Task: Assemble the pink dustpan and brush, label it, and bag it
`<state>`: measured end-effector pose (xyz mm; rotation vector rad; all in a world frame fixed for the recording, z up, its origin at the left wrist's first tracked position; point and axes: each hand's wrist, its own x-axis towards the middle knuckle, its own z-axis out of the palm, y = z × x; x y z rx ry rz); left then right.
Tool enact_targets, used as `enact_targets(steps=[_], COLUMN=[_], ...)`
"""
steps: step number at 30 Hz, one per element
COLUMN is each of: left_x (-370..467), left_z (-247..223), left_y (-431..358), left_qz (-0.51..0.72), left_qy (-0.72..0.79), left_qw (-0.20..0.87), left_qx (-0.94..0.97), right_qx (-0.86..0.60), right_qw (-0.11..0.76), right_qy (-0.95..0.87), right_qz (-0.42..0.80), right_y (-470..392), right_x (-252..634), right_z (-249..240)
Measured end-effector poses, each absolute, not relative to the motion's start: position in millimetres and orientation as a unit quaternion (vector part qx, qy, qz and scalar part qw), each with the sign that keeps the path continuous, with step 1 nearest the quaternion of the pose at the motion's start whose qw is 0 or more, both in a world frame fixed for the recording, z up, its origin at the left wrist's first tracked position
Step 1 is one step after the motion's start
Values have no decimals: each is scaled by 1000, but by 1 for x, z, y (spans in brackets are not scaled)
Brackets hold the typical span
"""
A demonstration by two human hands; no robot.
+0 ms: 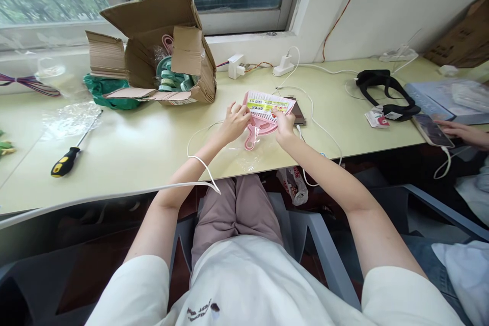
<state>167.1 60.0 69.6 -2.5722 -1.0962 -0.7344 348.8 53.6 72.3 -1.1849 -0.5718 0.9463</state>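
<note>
The pink dustpan set (263, 114) is lying on the table (153, 137), right in front of the person. The left hand (235, 123) is pinching its left edge. The right hand (284, 125) is pinching its right side, near the paper label (267, 106). Both hands are just as close. The handle is pointing to about 7 o'clock, toward the person. A cardboard box (164, 51) is sitting at 10 o'clock, well apart.

We see a white short-sleeved shirt (244, 285) with small dark lettering near the hem, dusty-pink trousers (237, 214), and bare forearms.
</note>
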Motion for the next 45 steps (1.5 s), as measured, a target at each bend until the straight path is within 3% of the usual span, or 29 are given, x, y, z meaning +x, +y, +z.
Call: enact_targets(steps=[8,15,23,29,34,40,45], left_x=[162,159,156,152,137,120,115], left_z=[68,77,78,80,103,136,136], left_y=[56,59,59,62,67,61,55], left_qz=[-254,-252,-121,-180,-280,-361,-277], left_qy=[-382,-403,-320,-396,-499,-484,-406], left_qw=[56,-74,-214,-221,-179,28,108], left_qx=[-887,-877,-915,-873,-800,-797,-864], right_qx=[-500,-456,-396,-362,-336,-343,-348], right_qw=[709,724,793,787,757,719,721], right_qy=[-252,-224,-321,-363,-395,-415,-450], right_qz=[430,467,334,342,399,440,396], right_y=[64,63,56,59,47,23,6], right_x=[373,398,400,427,457,454,451], right_z=[94,98,100,125,151,162,157])
